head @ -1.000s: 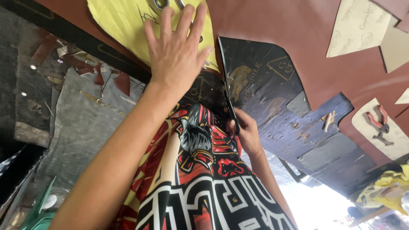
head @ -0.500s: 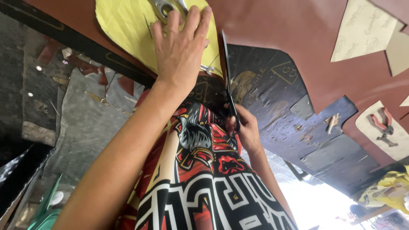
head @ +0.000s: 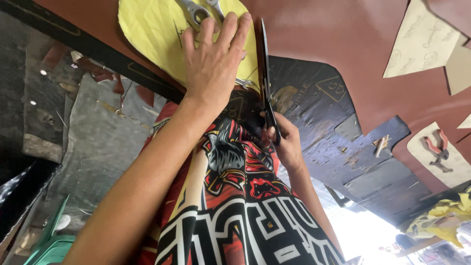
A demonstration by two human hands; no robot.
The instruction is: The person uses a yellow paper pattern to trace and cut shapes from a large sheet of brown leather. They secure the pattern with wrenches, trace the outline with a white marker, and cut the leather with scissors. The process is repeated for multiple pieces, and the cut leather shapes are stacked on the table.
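Note:
My left hand (head: 213, 64) lies flat with fingers spread on a yellow paper pattern (head: 152, 34) that rests on a brown leather sheet (head: 333, 44). Two metal wrenches (head: 196, 10) sit on the pattern just beyond my fingertips. My right hand (head: 284, 140) grips the handles of black scissors (head: 265, 73). Their blades point away from me along the pattern's right edge, into the brown sheet. Below both arms is my red, black and white patterned shirt (head: 240, 211).
Beige paper templates (head: 422, 44) lie on the sheet at the right, one bearing red-handled pliers (head: 436, 149). A dark worn work surface (head: 338, 127) shows right of the scissors. Grey floor, scraps and a green stool (head: 51, 243) are at the left.
The scissors have advanced farther along the pattern's right edge, deeper into the brown sheet. My left hand stays pressed on the yellow pattern.

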